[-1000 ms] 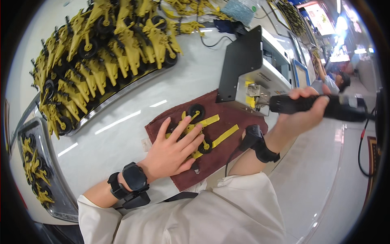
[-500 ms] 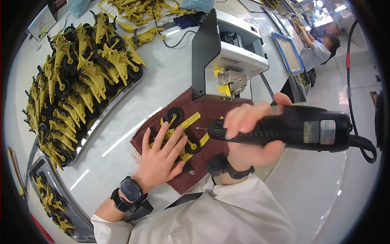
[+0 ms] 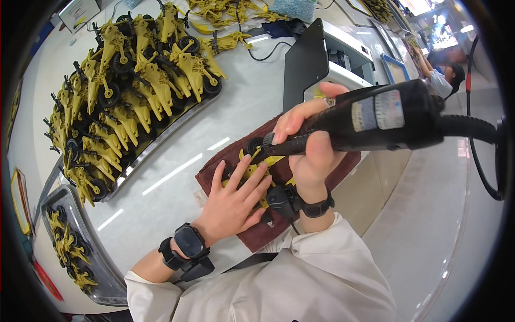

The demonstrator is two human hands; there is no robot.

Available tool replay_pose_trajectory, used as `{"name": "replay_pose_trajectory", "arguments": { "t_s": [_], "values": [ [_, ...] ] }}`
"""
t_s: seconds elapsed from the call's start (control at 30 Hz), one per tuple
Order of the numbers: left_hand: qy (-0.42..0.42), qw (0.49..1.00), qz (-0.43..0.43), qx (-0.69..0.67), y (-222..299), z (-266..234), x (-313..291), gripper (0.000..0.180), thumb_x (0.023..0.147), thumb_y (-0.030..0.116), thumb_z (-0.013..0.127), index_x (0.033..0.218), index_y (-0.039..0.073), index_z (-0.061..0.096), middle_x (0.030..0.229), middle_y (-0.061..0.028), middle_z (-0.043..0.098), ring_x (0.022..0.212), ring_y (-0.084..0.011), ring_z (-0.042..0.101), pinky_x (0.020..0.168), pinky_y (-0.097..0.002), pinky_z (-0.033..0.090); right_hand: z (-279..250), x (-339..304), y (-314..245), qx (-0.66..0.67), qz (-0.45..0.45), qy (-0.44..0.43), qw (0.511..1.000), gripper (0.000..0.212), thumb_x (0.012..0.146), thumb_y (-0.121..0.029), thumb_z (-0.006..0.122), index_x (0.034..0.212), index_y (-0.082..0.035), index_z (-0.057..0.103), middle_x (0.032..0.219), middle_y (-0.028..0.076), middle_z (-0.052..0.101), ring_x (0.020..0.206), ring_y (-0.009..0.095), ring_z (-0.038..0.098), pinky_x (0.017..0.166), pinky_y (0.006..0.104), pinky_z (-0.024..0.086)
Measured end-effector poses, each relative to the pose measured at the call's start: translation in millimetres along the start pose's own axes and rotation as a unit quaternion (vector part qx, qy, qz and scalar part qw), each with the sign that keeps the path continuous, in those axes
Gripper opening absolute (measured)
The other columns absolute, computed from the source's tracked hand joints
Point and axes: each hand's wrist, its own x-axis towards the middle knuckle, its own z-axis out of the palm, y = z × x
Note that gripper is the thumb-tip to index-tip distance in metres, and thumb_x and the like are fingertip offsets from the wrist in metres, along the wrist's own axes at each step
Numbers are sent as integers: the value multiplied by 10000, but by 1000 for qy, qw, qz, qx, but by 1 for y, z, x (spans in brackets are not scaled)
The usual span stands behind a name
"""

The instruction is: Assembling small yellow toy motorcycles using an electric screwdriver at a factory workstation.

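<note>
Left hand (image 3: 236,201) lay flat, fingers spread, pinning the yellow toy motorcycle (image 3: 261,163) on the maroon cloth (image 3: 214,174). Right hand (image 3: 308,147) gripped the electric screwdriver (image 3: 375,121); a slipping bit could've jabbed those fingers

We see bright overhead light, streaky glare on the white table (image 3: 177,172), strong fisheye bending (black corners), centre sharp, soft shadows.

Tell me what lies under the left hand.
The left hand presses flat on a yellow toy part with a black wheel, which lies on a maroon cloth on the table. The palm and fingers cover most of the part, so its shape cannot be seen.
</note>
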Motion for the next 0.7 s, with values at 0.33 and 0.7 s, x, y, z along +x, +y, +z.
{"name": "replay_pose_trajectory", "arguments": {
  "t_s": [0.33, 0.7],
  "values": [
    [-10, 1000, 1, -21, -2, 1, 2, 617, 768, 366, 585, 1314, 106, 458, 1432, -95, 371, 1344, -372, 278, 1029, -617, 186, 1, -2, -2, -16, 17, 38, 999, 696, 828, -483, 629, 1231, -22, 298, 724, 87, 525, 516, 181, 521, 496, 310, 465],
    [-30, 999, -9, -13, -3, -4, 3, 638, 757, 370, 615, 1316, 110, 453, 1447, -71, 343, 1352, -315, 274, 1033, -578, 223, 2, -4, 4, -13, 21, 64, 998, 693, 823, -504, 627, 1219, -37, 301, 728, 81, 525, 525, 180, 517, 500, 315, 459]
  ]
}}
